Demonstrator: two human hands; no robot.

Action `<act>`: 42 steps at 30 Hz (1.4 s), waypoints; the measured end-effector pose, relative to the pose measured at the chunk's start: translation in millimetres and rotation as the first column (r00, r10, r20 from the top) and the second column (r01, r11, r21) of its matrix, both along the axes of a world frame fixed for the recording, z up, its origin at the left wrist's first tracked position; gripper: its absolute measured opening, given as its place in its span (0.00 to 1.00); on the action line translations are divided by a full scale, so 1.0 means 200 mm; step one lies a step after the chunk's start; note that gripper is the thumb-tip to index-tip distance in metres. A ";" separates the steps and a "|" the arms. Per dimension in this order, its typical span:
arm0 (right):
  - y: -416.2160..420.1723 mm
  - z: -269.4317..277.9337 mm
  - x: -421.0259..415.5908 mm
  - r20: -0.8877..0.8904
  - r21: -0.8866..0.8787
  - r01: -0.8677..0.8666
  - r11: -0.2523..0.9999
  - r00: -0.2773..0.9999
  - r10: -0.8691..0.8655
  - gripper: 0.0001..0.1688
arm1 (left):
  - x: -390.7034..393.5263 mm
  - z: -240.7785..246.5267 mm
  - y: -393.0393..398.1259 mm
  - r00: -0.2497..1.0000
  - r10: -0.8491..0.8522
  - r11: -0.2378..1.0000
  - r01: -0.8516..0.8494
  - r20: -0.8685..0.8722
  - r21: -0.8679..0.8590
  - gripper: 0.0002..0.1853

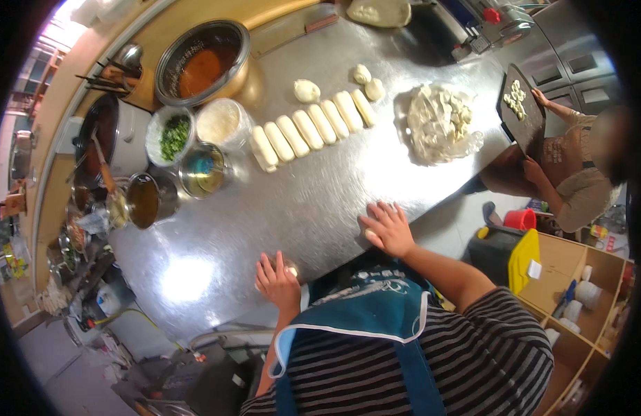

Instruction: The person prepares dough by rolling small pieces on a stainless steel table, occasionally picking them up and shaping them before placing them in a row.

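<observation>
My left hand [279, 283] lies palm down on the steel table [279, 213] near its front edge, with a bit of pale dough showing at its side. To the right, my right hand [389, 229] rests flat on the table with fingers spread, a small pale dough piece [371, 235] under its thumb side. Beyond the hands, several dough logs [309, 130] lie side by side in a slanting row. A single dough ball [306, 91] sits behind the row, and two more balls [374, 89] touch each other near its right end. Further right is a clear plastic bag [441, 125] over dough pieces.
At left stand a large pot of red sauce [203, 70], a bowl of chopped greens [173, 136], a tub of pale contents [220, 120], a bowl of oil [203, 171] and a steel pot [149, 200]. At right a co-worker [575, 161] holds a dark tray [526, 117].
</observation>
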State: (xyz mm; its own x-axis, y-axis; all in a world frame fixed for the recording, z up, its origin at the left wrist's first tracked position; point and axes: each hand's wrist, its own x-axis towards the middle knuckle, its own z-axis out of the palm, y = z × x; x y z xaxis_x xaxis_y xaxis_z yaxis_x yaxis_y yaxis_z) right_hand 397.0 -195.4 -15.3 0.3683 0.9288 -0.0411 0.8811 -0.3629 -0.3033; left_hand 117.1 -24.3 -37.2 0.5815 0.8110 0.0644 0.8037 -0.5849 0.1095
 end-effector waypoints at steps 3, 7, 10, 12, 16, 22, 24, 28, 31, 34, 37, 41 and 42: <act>0.42 -0.01 0.19 -0.038 0.180 0.116 0.977 0.993 -0.111 0.19 | 0.27 0.03 0.35 0.974 0.141 0.990 -0.138 0.178 -0.030 0.22; 0.44 -0.11 0.20 -0.009 0.164 0.077 0.983 0.997 -0.076 0.18 | 0.23 0.00 0.37 0.986 0.098 0.995 -0.097 0.131 -0.016 0.23; -0.06 -0.08 0.00 -0.057 0.013 -0.109 0.994 0.992 0.109 0.25 | -0.06 -0.01 -0.06 0.999 0.030 0.998 -0.031 -0.027 -0.060 0.23; -0.21 0.01 -0.06 -0.106 -0.018 -0.118 0.993 0.988 0.115 0.25 | -0.14 -0.03 -0.16 1.000 -0.027 0.999 0.026 0.011 0.044 0.24; 0.32 0.09 0.12 -0.012 0.060 -0.009 0.998 1.000 0.010 0.21 | 0.16 0.07 0.25 0.999 0.037 0.999 -0.036 -0.008 0.008 0.27; 0.41 -0.01 0.13 0.025 0.144 0.006 0.989 1.000 -0.010 0.20 | 0.15 0.00 0.28 0.986 0.166 0.986 -0.166 0.005 -0.009 0.27; 0.03 -0.05 0.02 -0.055 0.026 -0.077 0.997 0.995 0.078 0.23 | -0.10 -0.04 -0.03 0.994 0.036 0.999 -0.037 -0.103 -0.010 0.26; -0.06 0.05 -0.03 -0.037 0.041 -0.043 0.998 0.998 0.044 0.22 | -0.13 -0.05 -0.17 1.000 0.010 1.000 -0.010 -0.018 -0.011 0.26; 0.47 0.00 0.16 0.054 0.146 0.057 0.988 0.996 -0.065 0.21 | 0.25 0.10 0.29 0.994 0.106 0.991 -0.107 -0.012 -0.076 0.26; 0.71 -0.10 0.22 0.066 0.241 0.027 0.970 0.997 -0.044 0.22 | 0.30 0.03 0.48 0.968 0.224 0.975 -0.224 0.113 -0.007 0.27; 0.25 -0.09 0.04 0.011 0.093 -0.089 0.992 0.996 0.088 0.24 | 0.04 -0.03 0.15 0.994 0.109 0.993 -0.108 0.017 -0.045 0.26; -0.13 -0.01 -0.06 0.027 0.040 -0.126 0.991 0.992 0.125 0.24 | -0.14 0.03 -0.24 1.000 0.009 0.994 -0.010 -0.007 -0.112 0.23; -0.12 0.02 -0.06 0.034 0.046 -0.137 0.990 0.990 0.136 0.23 | -0.11 0.05 -0.18 1.000 0.005 0.996 -0.003 0.019 -0.093 0.23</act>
